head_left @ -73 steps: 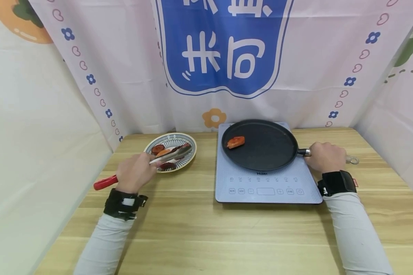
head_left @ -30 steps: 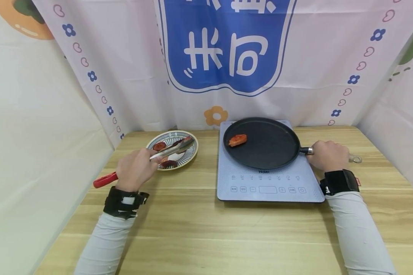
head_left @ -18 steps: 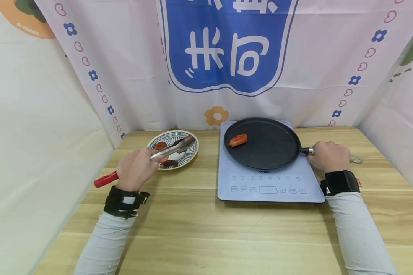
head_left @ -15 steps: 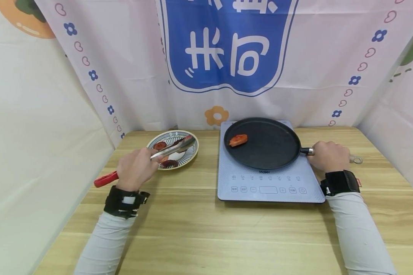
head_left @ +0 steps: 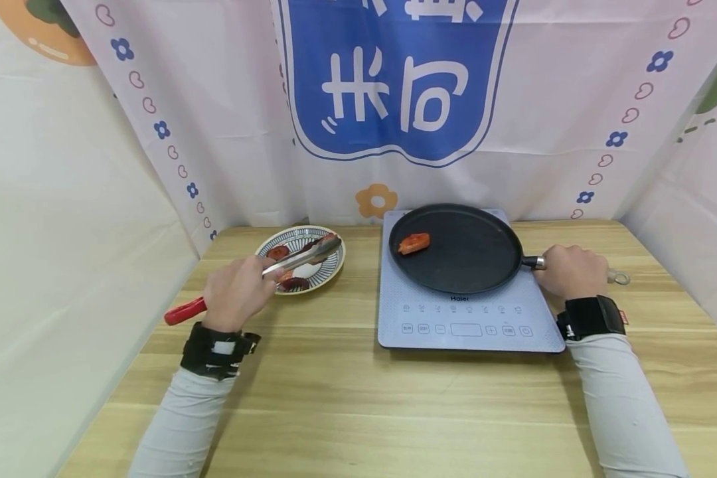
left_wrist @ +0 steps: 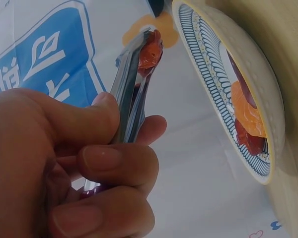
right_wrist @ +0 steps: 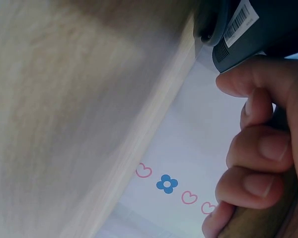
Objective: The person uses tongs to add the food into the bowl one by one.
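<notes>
My left hand (head_left: 238,295) grips metal tongs (head_left: 301,257) with a red handle, over the patterned plate (head_left: 338,262). In the left wrist view, the tips of the tongs pinch a glossy red piece of food (left_wrist: 150,53), apart from the plate's rim. An orange piece (left_wrist: 246,111) and dark red pieces lie in the plate. At the right, my right hand (head_left: 573,273) holds the handle (head_left: 534,263) of a flat black pan (head_left: 466,259); the fingers hide most of that handle. An orange-red piece of food (head_left: 414,243) lies near the pan's left edge.
The pan rests on a pale induction cooktop (head_left: 430,317) with touch controls along its front. Both stand on a wood-grain table (head_left: 358,398). Behind them hangs a printed cloth (head_left: 245,172), with a pale cloth wall on either side.
The tongs have closed on food in the plate and risen slightly. The orange piece seen between them earlier now looks mostly covered. My right hand stays on the pan handle; the view has shifted slightly.
</notes>
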Demonstrator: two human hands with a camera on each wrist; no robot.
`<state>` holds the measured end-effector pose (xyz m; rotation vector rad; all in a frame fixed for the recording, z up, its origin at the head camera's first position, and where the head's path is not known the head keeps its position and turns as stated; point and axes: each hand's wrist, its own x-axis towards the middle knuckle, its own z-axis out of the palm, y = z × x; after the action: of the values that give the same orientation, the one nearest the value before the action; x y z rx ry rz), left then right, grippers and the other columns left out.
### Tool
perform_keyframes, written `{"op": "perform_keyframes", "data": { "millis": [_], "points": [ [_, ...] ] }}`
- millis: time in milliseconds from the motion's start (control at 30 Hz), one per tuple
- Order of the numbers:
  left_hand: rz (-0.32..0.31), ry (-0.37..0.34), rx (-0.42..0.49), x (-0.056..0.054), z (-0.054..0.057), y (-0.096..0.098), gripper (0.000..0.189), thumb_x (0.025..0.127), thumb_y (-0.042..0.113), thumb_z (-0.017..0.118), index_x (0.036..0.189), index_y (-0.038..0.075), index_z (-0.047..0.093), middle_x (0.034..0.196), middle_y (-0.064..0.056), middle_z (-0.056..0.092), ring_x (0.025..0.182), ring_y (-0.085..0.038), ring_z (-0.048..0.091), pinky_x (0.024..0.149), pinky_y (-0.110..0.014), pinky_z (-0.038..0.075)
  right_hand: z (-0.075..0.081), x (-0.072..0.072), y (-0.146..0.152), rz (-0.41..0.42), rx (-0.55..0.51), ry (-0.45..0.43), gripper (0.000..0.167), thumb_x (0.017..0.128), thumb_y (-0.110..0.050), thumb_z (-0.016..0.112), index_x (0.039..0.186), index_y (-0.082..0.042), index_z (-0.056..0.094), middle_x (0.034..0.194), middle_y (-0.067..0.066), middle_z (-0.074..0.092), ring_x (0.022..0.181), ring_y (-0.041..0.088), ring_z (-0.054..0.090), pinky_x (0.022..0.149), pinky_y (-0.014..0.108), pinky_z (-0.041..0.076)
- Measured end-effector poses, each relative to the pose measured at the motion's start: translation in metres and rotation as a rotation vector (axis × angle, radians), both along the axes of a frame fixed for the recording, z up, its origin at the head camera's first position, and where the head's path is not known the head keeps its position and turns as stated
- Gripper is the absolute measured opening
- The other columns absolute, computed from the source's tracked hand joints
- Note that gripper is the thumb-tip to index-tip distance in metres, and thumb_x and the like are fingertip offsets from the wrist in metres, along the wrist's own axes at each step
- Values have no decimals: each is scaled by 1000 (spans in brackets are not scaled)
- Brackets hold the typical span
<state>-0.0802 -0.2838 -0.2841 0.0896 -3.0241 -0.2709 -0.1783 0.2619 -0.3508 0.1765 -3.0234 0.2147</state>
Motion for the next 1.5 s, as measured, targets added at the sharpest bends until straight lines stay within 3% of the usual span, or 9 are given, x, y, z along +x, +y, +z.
{"op": "perform_keyframes", "data": {
  "millis": [133,433,667,1100,1500],
  "points": [
    [3,-2,-3,0,0,0,38,103,40,63,131,17,75,101,-15,72,77,-31,62,53,-40,37,-2,-1,1,-1,1,10,34,88,-22,71,59,-12,57,58,5,52,57,29,50,52,43,37],
    [-17,10,0,-1,-3,0,36,102,41,65,124,16,79,86,-11,66,67,-27,55,50,-37,33,0,0,-1,-4,2,3,34,88,-22,70,59,-12,56,59,5,51,58,30,50,53,43,37],
    [-9,8,1,-1,-3,1,35,103,43,64,124,19,78,90,-11,68,72,-29,59,52,-39,35,0,1,-1,-6,2,-3,35,88,-21,70,58,-13,55,59,5,50,58,29,49,53,42,36],
    [-33,27,12,0,-4,3,34,102,43,64,124,22,79,83,-8,67,71,-27,60,53,-39,35,-2,-1,0,-10,0,18,36,88,-22,70,57,-13,54,58,5,51,58,30,50,53,44,37],
    [-47,16,30,-2,-4,6,40,103,41,63,132,17,75,83,-10,64,65,-26,54,51,-36,32,-1,0,0,-6,4,10,35,88,-23,70,58,-13,55,59,6,51,58,30,50,52,44,38]
  ]
}}
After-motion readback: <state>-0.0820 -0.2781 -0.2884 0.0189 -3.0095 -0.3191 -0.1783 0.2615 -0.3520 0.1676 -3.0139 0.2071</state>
